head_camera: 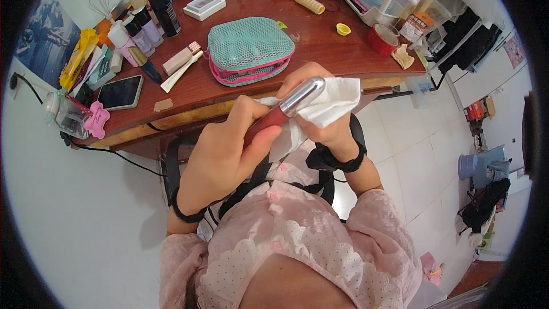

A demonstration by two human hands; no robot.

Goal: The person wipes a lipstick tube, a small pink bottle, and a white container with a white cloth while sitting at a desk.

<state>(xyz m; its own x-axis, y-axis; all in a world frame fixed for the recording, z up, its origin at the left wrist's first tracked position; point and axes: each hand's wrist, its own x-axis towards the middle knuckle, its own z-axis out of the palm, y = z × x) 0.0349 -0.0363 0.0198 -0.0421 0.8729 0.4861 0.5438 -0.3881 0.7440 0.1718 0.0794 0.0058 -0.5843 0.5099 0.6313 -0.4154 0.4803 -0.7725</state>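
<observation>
My left hand [223, 150] grips a cosmetic tube [271, 121] with a dusky red body and a rounded silver cap, tilted up to the right. A white tissue [339, 101] is in my right hand [324, 124], which is close behind the tube's capped end; part of the tissue hangs below the tube. Both hands are in front of the desk's near edge. Beyond them, a teal mesh pouch [253, 47] with a pink zip lies on the desk. To its left are a pinkish cosmetic tube [178, 60] and a slim white tube [181, 72].
On the desk's left are a phone [120, 92], several bottles [143, 30] and a glass jar [70, 113]. A white compact box [205, 6] lies farther back. Toward the right are a yellow cap [343, 29], a red tape roll [383, 39] and a white rack [381, 15].
</observation>
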